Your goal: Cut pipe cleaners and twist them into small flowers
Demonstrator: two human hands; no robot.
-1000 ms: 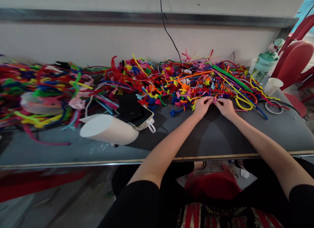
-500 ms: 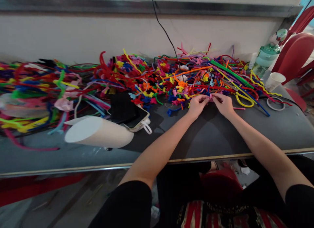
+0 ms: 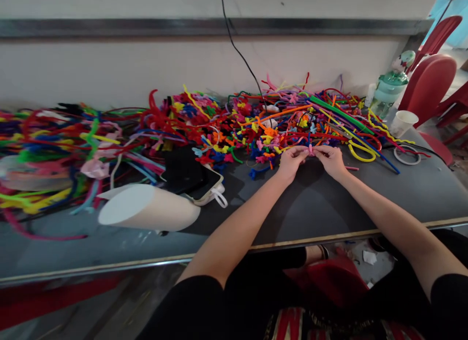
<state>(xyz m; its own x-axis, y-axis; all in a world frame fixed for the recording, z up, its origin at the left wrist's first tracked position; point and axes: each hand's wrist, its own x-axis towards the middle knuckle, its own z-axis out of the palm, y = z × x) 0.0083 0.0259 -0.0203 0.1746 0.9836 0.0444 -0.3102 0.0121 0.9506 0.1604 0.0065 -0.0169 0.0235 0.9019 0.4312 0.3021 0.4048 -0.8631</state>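
Between my two hands is a small piece of pink pipe cleaner, bent or twisted. My left hand pinches its left side with thumb and fingers. From the other side my right hand pinches it too, the fingertips of both hands close together. Its exact shape is partly covered by the fingers. Just behind the hands lies a heap of many-coloured pipe cleaners, some twisted into small flower-like shapes. A loose pink stick-like piece shows beside my right wrist.
At the left lie a rolled white paper tube, a phone and more pipe cleaners. On the right are a yellow loop, a white ring, a paper cup and a green-tinted bottle. A black cable hangs down the wall.
The view has tilted up a little, so the table sits lower in the picture. Both hands stay together on the pink piece, which now shows more upright between the fingertips.
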